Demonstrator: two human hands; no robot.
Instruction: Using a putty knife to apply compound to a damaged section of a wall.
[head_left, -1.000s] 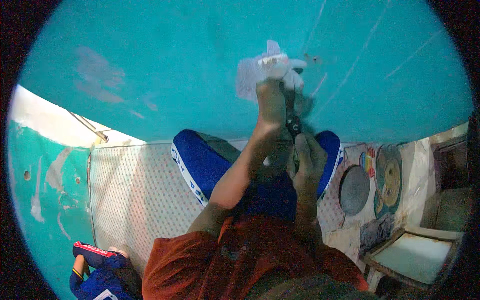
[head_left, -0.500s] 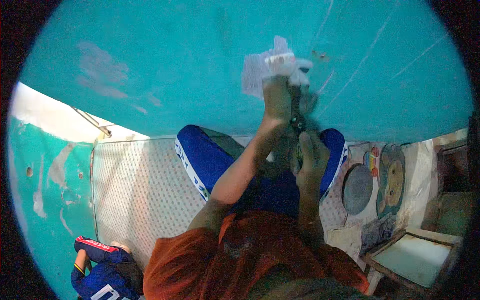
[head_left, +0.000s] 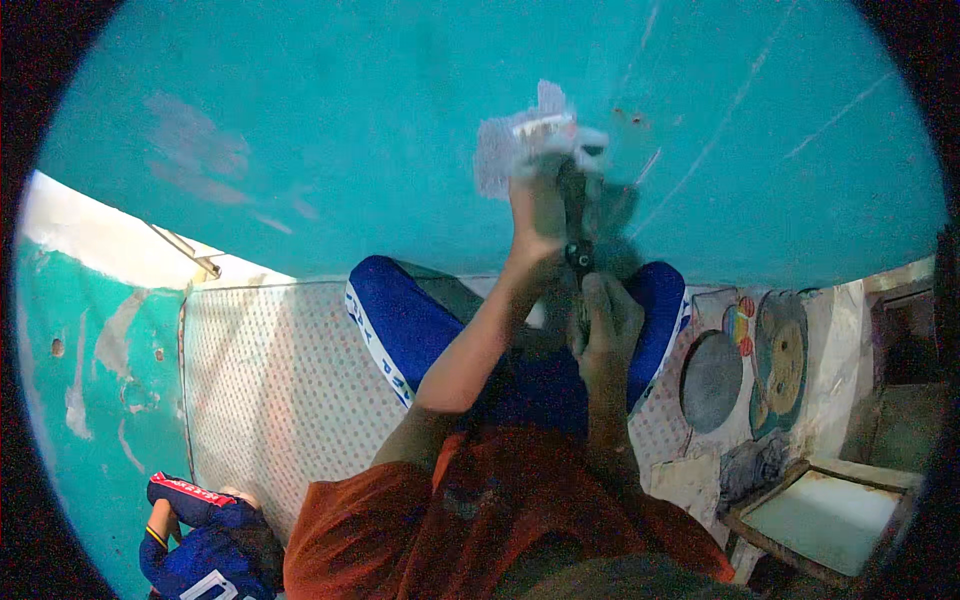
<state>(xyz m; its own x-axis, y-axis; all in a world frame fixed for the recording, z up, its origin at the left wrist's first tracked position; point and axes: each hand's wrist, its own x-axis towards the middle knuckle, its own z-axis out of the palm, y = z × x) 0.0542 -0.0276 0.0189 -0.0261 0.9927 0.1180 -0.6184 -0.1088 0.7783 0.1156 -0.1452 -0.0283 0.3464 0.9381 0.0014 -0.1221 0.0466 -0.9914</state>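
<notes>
I hold a long dark tool [head_left: 577, 225] with a round pivot-like fitting midway, in front of a teal wall [head_left: 380, 120]. My right hand [head_left: 610, 318] is closed around its lower end, between my knees. My left hand [head_left: 543, 155] reaches up and is closed at the tool's upper end; motion smears its fingers. A blurred white part [head_left: 592, 147] shows beside that hand, and its kind cannot be made out. Behind my left hand is a pale lilac-grey patch [head_left: 492, 165] on the wall. Where the tool meets the wall is hidden by blur.
My blue-trousered legs are folded on a dotted pale mat [head_left: 290, 360]. A person in blue [head_left: 215, 545] sits at the lower left. On the right are a round grey pad [head_left: 712, 382], a bear-shaped mat [head_left: 783, 350] and a wooden-framed stand [head_left: 825, 515]. A small hole [head_left: 57, 347] marks the left wall.
Both hands and the tool have shifted slightly left and toward me. The view has also moved a little. Both hands stay on the tool.
</notes>
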